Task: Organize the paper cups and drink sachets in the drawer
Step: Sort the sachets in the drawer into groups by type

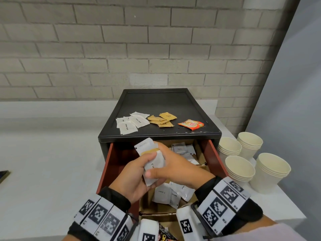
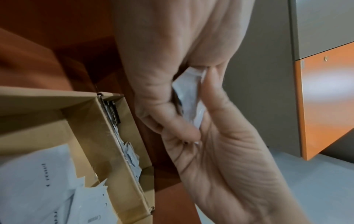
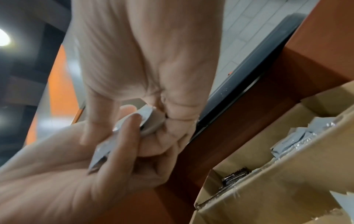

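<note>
A grey brick wall (image 1: 121, 49) backs a white counter (image 1: 43, 162) on which a black drawer unit (image 1: 156, 101) stands with its red drawer (image 1: 215, 157) pulled open toward the person. Both hands meet above the open drawer: the left hand (image 1: 133, 176) and the right hand (image 1: 178, 167) together grasp a small bundle of white sachets (image 1: 152, 157), fingers and thumbs curled round it, one sachet showing a tan band. In the left wrist view the left hand (image 2: 239, 174) pinches the white sachets (image 2: 191, 103) against the right hand (image 2: 172, 60); the right wrist view shows the same grip from the other side, right hand (image 3: 57, 181) below, left hand (image 3: 143, 60) above, the sachets (image 3: 134, 121) between them. Inside the drawer sit cardboard trays (image 1: 201, 150) holding more loose white packets (image 1: 173, 192); dark packets (image 3: 235, 177) lie in another compartment, seen in the right wrist view. On the unit's flat top lie three groups, side by side: white sugar sachets (image 1: 132, 124) at left, brown sachets (image 1: 162, 120) in the middle, an orange packet (image 1: 191, 124) at right. Four stacks of cream paper cups (image 1: 250, 160) stand upright on the counter just right of the drawer. Both wrists wear bands (image 1: 100, 214) printed with black-and-white square markers.
</note>
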{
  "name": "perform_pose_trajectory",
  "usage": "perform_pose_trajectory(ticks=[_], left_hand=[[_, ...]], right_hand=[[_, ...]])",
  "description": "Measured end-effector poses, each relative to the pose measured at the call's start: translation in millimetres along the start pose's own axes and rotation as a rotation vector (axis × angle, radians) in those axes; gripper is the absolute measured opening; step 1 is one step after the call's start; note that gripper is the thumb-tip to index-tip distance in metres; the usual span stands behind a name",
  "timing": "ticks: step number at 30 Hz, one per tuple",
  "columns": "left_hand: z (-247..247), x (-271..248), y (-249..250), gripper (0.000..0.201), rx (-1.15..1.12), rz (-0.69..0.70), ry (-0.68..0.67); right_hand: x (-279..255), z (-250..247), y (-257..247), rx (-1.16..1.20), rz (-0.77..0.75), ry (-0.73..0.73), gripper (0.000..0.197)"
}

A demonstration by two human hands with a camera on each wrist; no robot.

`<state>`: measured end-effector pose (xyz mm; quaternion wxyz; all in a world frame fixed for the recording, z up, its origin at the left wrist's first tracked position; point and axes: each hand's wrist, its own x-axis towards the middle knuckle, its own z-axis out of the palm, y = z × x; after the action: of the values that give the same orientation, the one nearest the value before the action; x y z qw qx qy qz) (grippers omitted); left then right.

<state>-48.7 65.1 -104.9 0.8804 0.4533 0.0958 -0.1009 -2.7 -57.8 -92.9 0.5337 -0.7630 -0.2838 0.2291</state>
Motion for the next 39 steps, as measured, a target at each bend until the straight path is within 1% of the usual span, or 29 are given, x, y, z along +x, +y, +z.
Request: perform_pose_trajectory(ticks=[3,6,7,8,11,13,14,16,18,21,23,25,27,29,33,35,37,39], left_hand=[[0,0,1,0.025,-0.052,-0.009,0.011],[2,1,3,0.029,-0.163,-0.015,0.034],[2,2,4,0.031,-0.180,-0.015,0.043],[2,2,4,0.031,-0.181,-0.013,0.059],[1,3,5,0.029,-0.160,-0.009,0.113],[0,3,6,0.028,-0.158,0.008,0.153],[-1,3,7,0.028,-0.160,0.018,0.174],[-3,3,7,0.028,-0.164,0.028,0.200],[-3,3,7,0.030,-0.160,0.026,0.199],[-1,3,7,0.028,-0.166,0.024,0.207],[-2,3,8,0.027,-0.188,0.033,0.223],[-2,2,9,0.027,-0.186,0.035,0.222],[-2,2,7,0.026,-0.165,0.031,0.224],[-2,3,6,0.025,-0.133,0.028,0.231],[-1,3,4,0.017,-0.067,0.029,0.204],[-1,3,2,0.014,-0.027,0.045,0.197],[-1,4,0,0.015,-0.011,0.055,0.223],[-2,6,0,0.017,-0.019,0.053,0.266]], right_hand=[[2,2,3,0.007,-0.028,0.093,0.057],[5,-3,4,-0.028,-0.019,0.172,0.065],[5,-5,3,-0.052,-0.009,0.179,0.063],[4,-7,2,-0.065,-0.004,0.178,0.059],[3,-13,1,-0.021,-0.009,0.196,0.037],[2,-18,1,-0.003,-0.011,0.258,0.024],[2,-20,2,0.004,-0.008,0.294,0.023],[1,-24,2,0.039,0.000,0.330,0.022],[0,-25,0,0.040,0.006,0.332,0.022],[0,-27,-4,0.009,0.014,0.361,0.028],[-1,-33,-4,0.012,0.052,0.418,0.031],[-2,-37,-1,-0.043,0.123,0.447,0.030],[-1,-37,5,-0.172,0.179,0.420,0.023],[0,-33,7,-0.228,0.172,0.395,0.019],[1,-18,-1,-0.101,0.102,0.269,0.007],[1,-11,-2,-0.132,0.099,0.236,0.015],[2,-10,-2,-0.166,0.102,0.263,0.024],[3,-15,-4,-0.123,0.121,0.309,0.028]])
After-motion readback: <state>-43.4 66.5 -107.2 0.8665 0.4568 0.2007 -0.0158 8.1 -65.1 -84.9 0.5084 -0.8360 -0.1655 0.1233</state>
